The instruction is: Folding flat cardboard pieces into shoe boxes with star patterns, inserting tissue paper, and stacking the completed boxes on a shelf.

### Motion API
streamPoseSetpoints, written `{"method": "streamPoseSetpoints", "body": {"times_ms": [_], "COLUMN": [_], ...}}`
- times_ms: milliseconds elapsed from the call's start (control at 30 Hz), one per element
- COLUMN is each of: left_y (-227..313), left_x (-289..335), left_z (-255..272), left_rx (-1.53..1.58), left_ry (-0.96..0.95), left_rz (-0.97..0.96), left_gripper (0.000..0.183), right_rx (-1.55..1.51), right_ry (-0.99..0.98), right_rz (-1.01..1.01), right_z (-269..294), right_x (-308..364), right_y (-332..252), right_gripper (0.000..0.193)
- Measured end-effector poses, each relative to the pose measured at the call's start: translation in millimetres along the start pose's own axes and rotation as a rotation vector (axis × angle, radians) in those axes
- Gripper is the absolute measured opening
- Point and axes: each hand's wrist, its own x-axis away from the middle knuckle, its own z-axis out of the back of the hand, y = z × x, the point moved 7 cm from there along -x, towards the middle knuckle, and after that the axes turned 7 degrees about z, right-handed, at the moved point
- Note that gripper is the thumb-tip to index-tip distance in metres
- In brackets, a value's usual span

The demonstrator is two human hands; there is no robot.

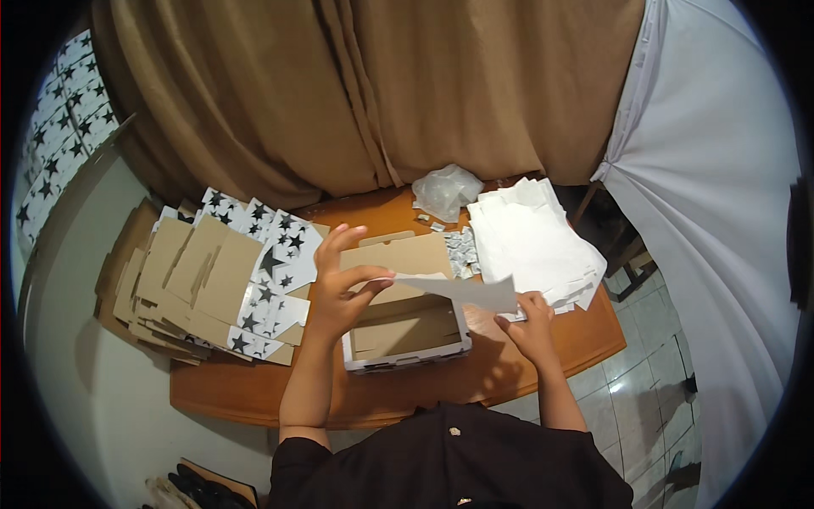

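A white sheet of paper point(475, 293) stretches between my two hands, above an open cardboard box point(407, 333). My left hand point(341, 284) pinches the sheet's left end between thumb and forefinger, its other fingers raised. At the sheet's right end, my right hand point(529, 321) grips the corner. The box has a brown inside and a white patterned outside, and its lid point(398, 254) stands folded back on the far side. Part of the lid and the box's far rim is hidden behind the paper.
Flat cardboard pieces with black stars point(212, 284) are piled at the left. A stack of white paper point(530, 242) lies at the right, beside small packets point(461, 253) and a clear plastic bag point(447, 192). Brown curtains point(475, 85) hang behind the wooden table point(246, 394).
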Motion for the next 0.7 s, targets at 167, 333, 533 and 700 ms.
{"method": "streamPoseSetpoints", "body": {"times_ms": [167,333,533,700], "left_y": [-21.2,-29.1,-7.4,-26.0], "left_x": [40.0,110.4,161.2,172.1], "left_z": [57.3,74.2,43.2,-7.3], "left_rx": [-0.089,-0.172,-0.291,-0.262], "left_ry": [0.029,-0.019,-0.212,-0.446], "left_rz": [0.052,0.129,0.079,0.091], "left_gripper": [0.03,0.029,0.029,0.026], "right_rx": [0.185,-0.224,-1.056,-0.935], "right_ry": [-0.096,-0.097,-0.35,-0.392], "right_rz": [0.143,0.091,0.06,-0.123], "right_z": [-55.8,-94.1,-143.7,-175.2], "right_x": [-44.2,-91.8,-101.0,-92.0], "right_y": [-30.0,-36.9,-47.0,-19.5], "right_gripper": [0.012,0.011,0.034,0.033]}}
